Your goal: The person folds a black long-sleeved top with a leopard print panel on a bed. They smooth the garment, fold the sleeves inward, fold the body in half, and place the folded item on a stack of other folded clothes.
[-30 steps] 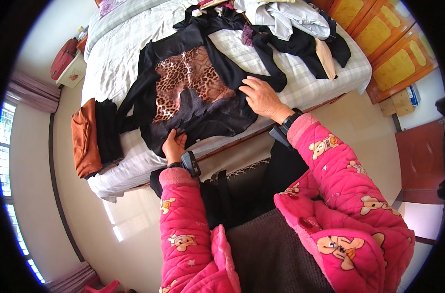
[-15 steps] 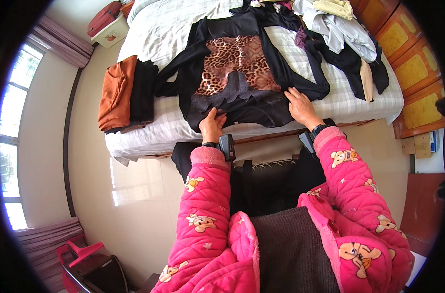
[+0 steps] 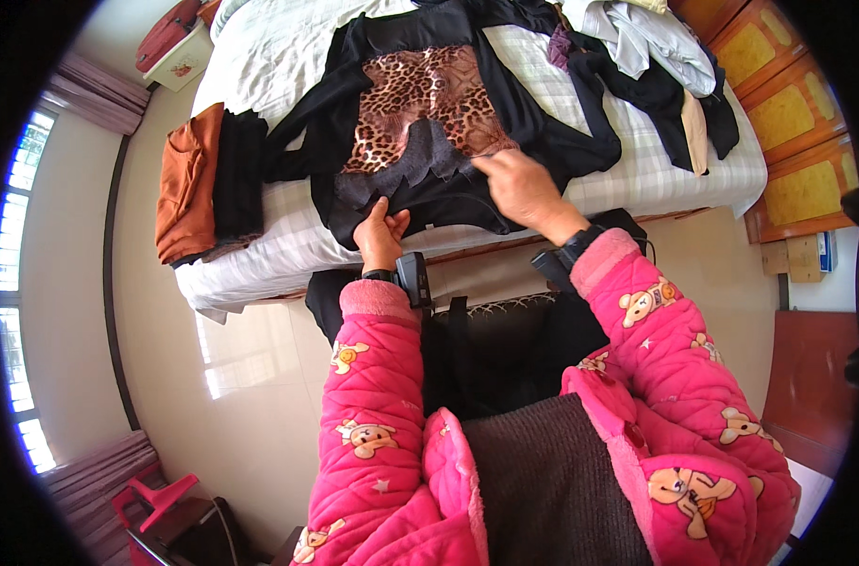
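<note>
A black top with a leopard-print front panel [image 3: 429, 104] lies spread flat on the bed [image 3: 288, 236], its hem toward me. My left hand [image 3: 380, 234] grips the hem near the bed's edge, thumb on top of the cloth. My right hand [image 3: 519, 184] rests flat on the lower right part of the top, fingers pointing left along the leopard panel's bottom edge. Both arms wear pink quilted sleeves with a dark device strapped at each wrist.
Folded orange clothes [image 3: 186, 184] and folded black clothes [image 3: 238, 174] lie at the bed's left end. A heap of white and dark clothes [image 3: 651, 57] lies at the right. Orange wooden cabinets [image 3: 797, 123] stand beyond. A red chair [image 3: 151, 495] stands lower left.
My right hand has slid left from the top's right hem corner onto its lower middle. My left hand stays on the hem. The view has shifted slightly.
</note>
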Demonstrator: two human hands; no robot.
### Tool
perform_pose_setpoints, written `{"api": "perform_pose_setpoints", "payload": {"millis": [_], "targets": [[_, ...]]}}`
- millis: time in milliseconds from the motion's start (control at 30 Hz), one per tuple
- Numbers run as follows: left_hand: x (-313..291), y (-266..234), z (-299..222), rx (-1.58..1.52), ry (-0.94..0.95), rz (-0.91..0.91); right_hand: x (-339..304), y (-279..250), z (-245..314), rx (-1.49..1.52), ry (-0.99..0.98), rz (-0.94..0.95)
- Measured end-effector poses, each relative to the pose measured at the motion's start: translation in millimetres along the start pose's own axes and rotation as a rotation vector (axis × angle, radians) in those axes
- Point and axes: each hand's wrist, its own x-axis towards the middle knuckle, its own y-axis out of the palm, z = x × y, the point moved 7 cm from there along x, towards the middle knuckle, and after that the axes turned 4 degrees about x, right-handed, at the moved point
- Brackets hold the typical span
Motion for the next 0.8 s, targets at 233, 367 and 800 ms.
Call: {"api": "perform_pose_setpoints", "payload": {"millis": [233,367,800], "targets": [[-5,1,-2,0.010,-0.017,0.007,-8,46,27,-0.097,0.009,0.252],[-6,2,-1,0.036,-0.002,-0.006,-20,48,28,-0.143,-0.008,0.258],[-2,-1,4,0.022,0.010,0.051,-25,51,30,-0.183,-0.001,0.193]]}}
